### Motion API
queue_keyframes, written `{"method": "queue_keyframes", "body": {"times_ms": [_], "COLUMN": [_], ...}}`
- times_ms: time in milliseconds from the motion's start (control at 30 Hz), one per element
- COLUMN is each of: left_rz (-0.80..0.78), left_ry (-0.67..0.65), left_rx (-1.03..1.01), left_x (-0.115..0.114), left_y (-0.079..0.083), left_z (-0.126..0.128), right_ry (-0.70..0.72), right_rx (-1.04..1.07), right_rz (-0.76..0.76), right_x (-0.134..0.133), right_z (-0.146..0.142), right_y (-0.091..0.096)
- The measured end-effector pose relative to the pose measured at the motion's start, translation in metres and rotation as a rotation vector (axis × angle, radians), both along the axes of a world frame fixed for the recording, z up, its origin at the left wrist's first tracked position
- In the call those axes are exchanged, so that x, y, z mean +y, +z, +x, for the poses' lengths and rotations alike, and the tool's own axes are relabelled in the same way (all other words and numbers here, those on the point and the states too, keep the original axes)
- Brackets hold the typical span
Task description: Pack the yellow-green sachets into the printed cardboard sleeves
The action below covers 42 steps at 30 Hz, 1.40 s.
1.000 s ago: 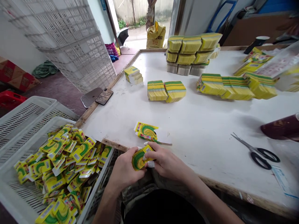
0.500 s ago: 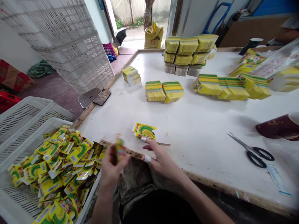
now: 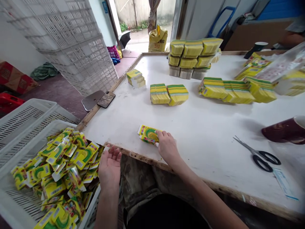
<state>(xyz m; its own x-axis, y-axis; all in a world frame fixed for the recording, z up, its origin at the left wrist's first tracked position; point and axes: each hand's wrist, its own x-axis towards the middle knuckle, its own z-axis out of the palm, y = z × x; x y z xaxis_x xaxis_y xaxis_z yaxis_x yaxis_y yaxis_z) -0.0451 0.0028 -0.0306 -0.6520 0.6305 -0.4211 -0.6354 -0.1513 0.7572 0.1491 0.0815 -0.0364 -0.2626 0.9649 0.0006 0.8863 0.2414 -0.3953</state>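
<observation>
My left hand (image 3: 110,167) is palm up at the table's front edge beside the crate, its fingers apart and nothing in it. A small yellow and green carton (image 3: 148,134) lies on the white table, its white end flap to the left. My right hand (image 3: 166,144) grips the carton's right end, with thumb and fingers curled over it; that end is hidden. Left of my left hand, a heap of similar small cartons (image 3: 59,162) fills a white plastic crate (image 3: 26,203). One blurred carton (image 3: 75,178) is over the heap; I cannot tell whether it touches the others.
Bundles of flat yellow cartons (image 3: 169,94) sit mid-table, with a taller stack (image 3: 190,57) behind and a row (image 3: 235,90) to the right. Black-handled scissors (image 3: 258,156) and a dark mug (image 3: 283,130) lie at right. A phone (image 3: 106,99) rests on the left edge.
The small carton that my left hand held has left it, and that hand has opened and moved slightly left. My right hand has moved right and closed on the carton on the table.
</observation>
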Motion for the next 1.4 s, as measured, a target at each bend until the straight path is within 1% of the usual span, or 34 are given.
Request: {"method": "queue_keyframes", "body": {"times_ms": [100,200,300,333,367,433,500,600,700,767,833,867,933,1000,1067,1167,1233,1400], "left_rz": [0.015,0.008,0.020,0.029,0.039,0.051,0.063,0.148,0.268,0.277,0.272,0.282,0.329,0.365,0.371,0.336,0.304,0.244], "left_ry": [-0.089,-0.177,-0.233,-0.249,-0.263,-0.275,-0.260,-0.223,-0.269,-0.311,-0.311,-0.299,-0.253,-0.205,-0.181,-0.200,-0.221,-0.353], "left_rx": [0.013,-0.008,-0.018,-0.014,-0.006,0.016,0.049,0.135,0.176,0.149,0.113,0.095,0.067,0.046,0.020,-0.008,0.042,0.355], "left_x": [0.003,0.003,0.002,0.001,0.001,0.001,0.001,0.002,0.000,-0.001,-0.001,-0.001,0.000,0.002,0.002,0.002,0.001,-0.001], "left_y": [0.000,-0.005,-0.010,-0.010,-0.011,-0.010,-0.010,-0.007,-0.001,0.004,0.009,0.010,0.013,0.016,0.017,0.017,0.014,0.003], "left_z": [0.008,0.019,0.029,0.031,0.033,0.036,0.041,0.053,0.065,0.070,0.072,0.072,0.072,0.072,0.072,0.074,0.075,0.075], "right_ry": [-0.002,-0.020,-0.041,-0.040,-0.036,-0.025,-0.018,0.004,0.090,0.140,0.147,0.139,0.122,0.129,0.161,0.211,0.221,0.150], "right_rx": [-0.005,-0.004,0.011,0.052,0.136,0.373,0.571,0.790,1.001,1.076,1.146,1.168,1.161,1.103,1.039,1.003,1.024,1.132], "right_rz": [0.007,0.006,0.017,0.029,0.036,0.033,0.007,-0.087,-0.286,-0.417,-0.493,-0.503,-0.461,-0.391,-0.359,-0.427,-0.482,-0.493], "right_x": [-0.001,-0.002,-0.002,-0.003,-0.003,-0.004,-0.005,-0.015,-0.034,-0.047,-0.057,-0.062,-0.069,-0.074,-0.078,-0.078,-0.074,-0.064], "right_z": [0.001,0.000,-0.001,0.000,0.000,0.003,0.005,0.005,-0.003,-0.010,-0.015,-0.017,-0.019,-0.021,-0.022,-0.022,-0.020,-0.011], "right_y": [-0.001,0.000,-0.002,-0.004,-0.007,-0.011,-0.012,-0.007,0.003,0.007,0.009,0.010,0.013,0.016,0.020,0.024,0.025,0.022]}}
